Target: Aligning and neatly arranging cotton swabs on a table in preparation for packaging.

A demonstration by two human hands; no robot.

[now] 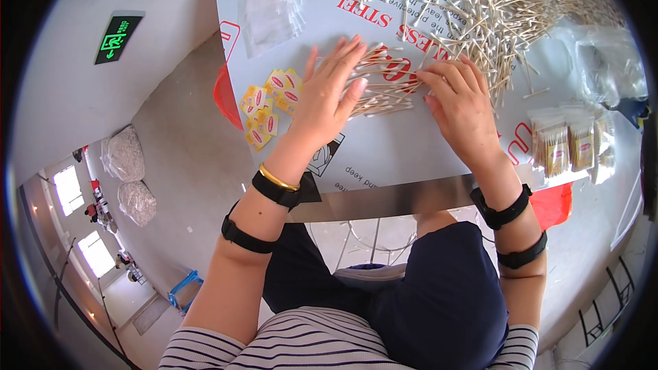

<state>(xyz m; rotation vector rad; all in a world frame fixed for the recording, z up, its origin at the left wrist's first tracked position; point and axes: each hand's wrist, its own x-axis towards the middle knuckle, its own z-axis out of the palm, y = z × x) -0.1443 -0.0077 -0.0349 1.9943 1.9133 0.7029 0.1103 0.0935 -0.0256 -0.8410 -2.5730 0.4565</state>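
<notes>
A loose row of cotton swabs (384, 103) lies on the table between my two hands. My left hand (327, 90) is at the row's left end, its fingers stretched out and its thumb apart, with nothing gripped. At the right end, the bent fingertips of my right hand (460, 99) touch the swab tips, thumb and fingers apart. Small yellow printed cards (259, 119) lie in a few clusters left of my left hand. Beyond them is a stack of clear plastic bags (273, 14). A big heap of cotton swabs (473, 10) spreads across the far right.
Filled swab packets (567, 142) stand at the right near edge. Clear plastic wrapping (603, 62) lies behind them. The metal table edge (391, 200) runs just in front of my lap. Red plastic (552, 205) hangs below the right edge; bulky sacks (125, 154) rest on the floor at left.
</notes>
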